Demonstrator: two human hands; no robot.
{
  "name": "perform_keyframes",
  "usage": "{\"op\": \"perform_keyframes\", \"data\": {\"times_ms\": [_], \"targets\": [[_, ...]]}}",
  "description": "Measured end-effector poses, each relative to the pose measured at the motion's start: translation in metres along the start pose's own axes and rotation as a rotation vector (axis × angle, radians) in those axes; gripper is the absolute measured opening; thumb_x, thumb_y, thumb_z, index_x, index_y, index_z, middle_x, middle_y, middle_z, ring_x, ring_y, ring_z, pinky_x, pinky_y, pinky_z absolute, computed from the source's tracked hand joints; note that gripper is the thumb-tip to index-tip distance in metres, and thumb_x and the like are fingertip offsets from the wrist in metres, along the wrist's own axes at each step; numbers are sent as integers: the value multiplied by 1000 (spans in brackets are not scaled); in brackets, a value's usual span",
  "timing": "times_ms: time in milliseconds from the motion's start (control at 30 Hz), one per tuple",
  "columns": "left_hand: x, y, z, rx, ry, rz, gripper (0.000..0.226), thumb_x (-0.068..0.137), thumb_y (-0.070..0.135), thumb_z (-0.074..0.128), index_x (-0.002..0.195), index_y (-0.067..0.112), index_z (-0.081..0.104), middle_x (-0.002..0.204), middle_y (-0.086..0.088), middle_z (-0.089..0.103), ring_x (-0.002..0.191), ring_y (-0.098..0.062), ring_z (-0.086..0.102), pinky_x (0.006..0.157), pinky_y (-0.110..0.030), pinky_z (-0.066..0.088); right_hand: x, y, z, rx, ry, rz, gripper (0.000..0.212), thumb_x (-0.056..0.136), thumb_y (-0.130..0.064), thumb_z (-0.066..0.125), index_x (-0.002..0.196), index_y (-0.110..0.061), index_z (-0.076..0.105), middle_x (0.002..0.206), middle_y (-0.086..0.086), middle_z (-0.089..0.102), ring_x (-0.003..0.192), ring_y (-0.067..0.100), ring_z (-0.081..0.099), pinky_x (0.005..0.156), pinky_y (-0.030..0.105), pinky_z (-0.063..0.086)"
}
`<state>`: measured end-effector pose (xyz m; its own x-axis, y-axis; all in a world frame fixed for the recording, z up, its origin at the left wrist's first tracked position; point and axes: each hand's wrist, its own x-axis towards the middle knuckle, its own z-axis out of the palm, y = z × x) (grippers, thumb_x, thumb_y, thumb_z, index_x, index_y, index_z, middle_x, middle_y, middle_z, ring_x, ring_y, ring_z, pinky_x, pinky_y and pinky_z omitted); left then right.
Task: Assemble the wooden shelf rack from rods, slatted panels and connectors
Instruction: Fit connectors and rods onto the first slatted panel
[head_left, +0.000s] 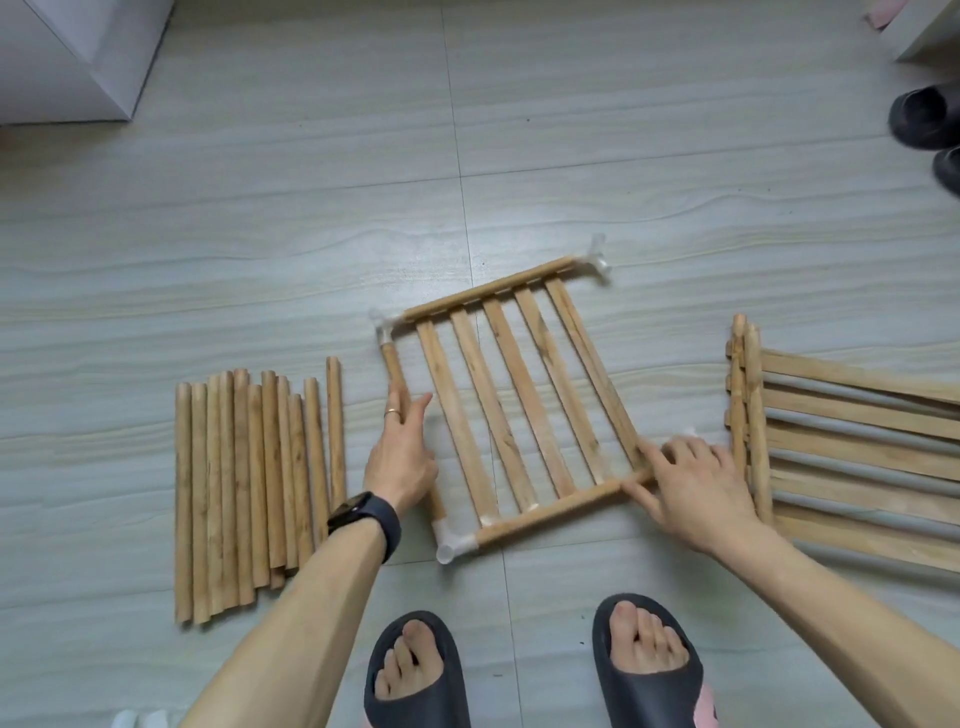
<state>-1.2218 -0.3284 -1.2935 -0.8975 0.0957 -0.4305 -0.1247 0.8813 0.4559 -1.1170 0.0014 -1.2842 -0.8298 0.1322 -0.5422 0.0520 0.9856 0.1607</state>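
Note:
A slatted panel (519, 395) lies flat on the floor in the middle. Translucent connectors sit at its far-right corner (597, 260), far-left corner (382, 322) and near-left corner (454, 545). A side rod (390, 364) runs between the two left connectors. My left hand (400, 452) lies along this rod with straight fingers. My right hand (685, 478) covers the near-right corner, thumb and fingers curled round the end of the front rod (550, 512). A fourth connector (691, 432) peeks out behind its fingers.
Several loose rods (260, 478) lie side by side at the left. A stack of slatted panels (841, 447) lies at the right. A white box (78, 57) stands far left, black shoes (922, 119) far right. My slippered feet (415, 670) are at the bottom.

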Motion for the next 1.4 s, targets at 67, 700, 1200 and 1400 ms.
{"op": "perform_keyframes", "data": {"times_ms": [67, 700, 1200, 1400], "targets": [[3, 0, -1, 88, 90, 53, 76, 93, -6, 52, 155, 28, 26, 169, 0, 1, 142, -27, 41, 95, -40, 55, -8, -11, 4, -103, 85, -65, 74, 95, -74, 22, 118, -19, 66, 104, 5, 71, 96, 27, 66, 88, 45, 44], [-68, 4, 41, -216, 45, -219, 78, 100, 18, 55, 161, 8, 8, 166, -8, 17, 147, -29, 22, 122, -42, 26, -3, -55, -27, 420, 342, -40, 37, 96, -32, 56, 130, -18, 61, 142, 10, 53, 132, 30, 46, 106, 47, 43], [-9, -45, -41, 83, 389, -142, 42, 98, 29, 53, 140, 23, 51, 135, -9, 53, 123, -28, 50, 95, -41, 43, -6, -52, -11, 290, 18, 182, 55, 100, -47, 39, 146, -16, 33, 121, 14, 51, 93, 36, 61, 75, 45, 53], [-45, -134, -80, -120, 482, -718, 57, 99, 23, 47, 151, 8, 32, 153, -23, 34, 139, -40, 32, 111, -51, 31, -4, -67, -7, 116, 146, -47, 69, 93, -42, 56, 152, -11, 39, 167, 18, 18, 149, 36, 26, 116, 49, 33]]}}
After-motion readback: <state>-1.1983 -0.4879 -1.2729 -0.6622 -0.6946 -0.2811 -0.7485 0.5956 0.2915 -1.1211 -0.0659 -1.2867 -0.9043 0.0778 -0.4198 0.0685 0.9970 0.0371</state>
